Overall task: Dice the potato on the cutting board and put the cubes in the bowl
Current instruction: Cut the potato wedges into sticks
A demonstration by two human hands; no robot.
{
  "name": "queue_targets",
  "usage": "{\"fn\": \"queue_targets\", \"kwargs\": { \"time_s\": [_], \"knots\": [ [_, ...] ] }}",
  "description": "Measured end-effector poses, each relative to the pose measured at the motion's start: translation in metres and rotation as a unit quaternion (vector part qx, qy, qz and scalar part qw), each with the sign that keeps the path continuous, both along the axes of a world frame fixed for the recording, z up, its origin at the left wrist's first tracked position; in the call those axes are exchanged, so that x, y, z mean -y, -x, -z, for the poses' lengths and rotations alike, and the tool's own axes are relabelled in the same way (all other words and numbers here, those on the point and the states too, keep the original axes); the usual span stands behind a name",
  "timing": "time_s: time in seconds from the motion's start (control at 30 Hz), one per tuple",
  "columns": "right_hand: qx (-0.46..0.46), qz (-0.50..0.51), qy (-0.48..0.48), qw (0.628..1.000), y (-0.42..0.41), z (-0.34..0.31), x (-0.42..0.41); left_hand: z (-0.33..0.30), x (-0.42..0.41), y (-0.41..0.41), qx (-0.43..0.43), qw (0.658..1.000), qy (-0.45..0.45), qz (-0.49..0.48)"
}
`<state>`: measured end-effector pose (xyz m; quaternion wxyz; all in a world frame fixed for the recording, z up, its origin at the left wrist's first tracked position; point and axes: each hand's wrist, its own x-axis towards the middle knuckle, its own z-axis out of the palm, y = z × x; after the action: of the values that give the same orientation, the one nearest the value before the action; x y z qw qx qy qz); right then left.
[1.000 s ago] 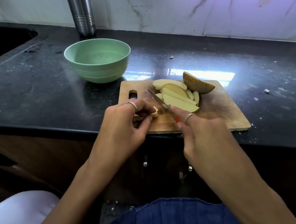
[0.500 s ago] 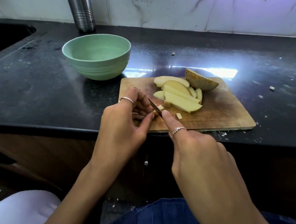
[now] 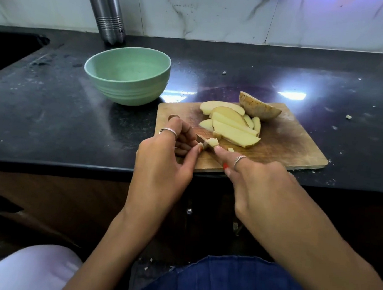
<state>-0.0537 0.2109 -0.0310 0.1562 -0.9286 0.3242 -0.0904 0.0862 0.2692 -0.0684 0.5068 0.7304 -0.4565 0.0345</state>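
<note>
A wooden cutting board (image 3: 283,149) lies at the counter's front edge. On it sit several pale potato strips (image 3: 232,129) and an unpeeled potato chunk (image 3: 259,106) at the back. My left hand (image 3: 169,161) pinches a short potato strip (image 3: 205,145) at the board's near left. My right hand (image 3: 253,183) grips a knife (image 3: 203,139), forefinger along the blade, which rests on that strip. Small cubes (image 3: 213,142) lie by the blade. A green bowl (image 3: 127,74) stands left of the board, with no cubes visible in it.
A steel cylinder (image 3: 107,12) stands behind the bowl against the marble wall. A dark sink (image 3: 9,48) is at the far left. Potato crumbs (image 3: 348,116) dot the black counter right of the board.
Both hands shifted slightly along the strip as the knife kept chopping. More small cubes now lie beside the blade. The view also moved a little.
</note>
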Motion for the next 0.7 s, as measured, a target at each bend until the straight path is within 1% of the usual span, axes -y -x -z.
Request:
{"fn": "queue_targets", "kwargs": {
  "time_s": [0.03, 0.13, 0.3, 0.37, 0.47, 0.57, 0.63, 0.7],
  "knots": [
    [0.028, 0.019, -0.027, 0.999, 0.000, -0.003, 0.006, 0.000, 0.000, 0.000, -0.002, 1.000, -0.001, 0.000],
    [0.007, 0.019, -0.113, 0.993, 0.004, -0.013, 0.019, -0.001, 0.001, 0.001, -0.002, 1.000, -0.007, -0.006],
    [0.006, 0.006, -0.266, 0.964, 0.017, -0.025, 0.044, -0.001, 0.001, 0.001, -0.011, 1.000, -0.018, -0.018],
    [0.011, -0.004, -0.291, 0.957, 0.020, -0.030, 0.050, -0.002, 0.002, 0.001, -0.012, 0.999, -0.024, -0.020],
    [-0.002, -0.039, -0.240, 0.970, 0.027, -0.036, 0.056, -0.005, 0.003, 0.001, -0.008, 0.999, -0.038, -0.025],
    [-0.021, -0.062, -0.143, 0.988, 0.033, -0.038, 0.059, -0.011, 0.006, 0.000, -0.007, 0.998, -0.057, -0.023],
    [-0.015, -0.072, -0.094, 0.993, 0.038, -0.039, 0.059, -0.016, 0.009, -0.002, -0.004, 0.997, -0.074, -0.019],
    [-0.002, -0.077, -0.073, 0.994, 0.042, -0.039, 0.059, -0.019, 0.012, -0.004, 0.006, 0.996, -0.093, -0.017]
  ]
}}
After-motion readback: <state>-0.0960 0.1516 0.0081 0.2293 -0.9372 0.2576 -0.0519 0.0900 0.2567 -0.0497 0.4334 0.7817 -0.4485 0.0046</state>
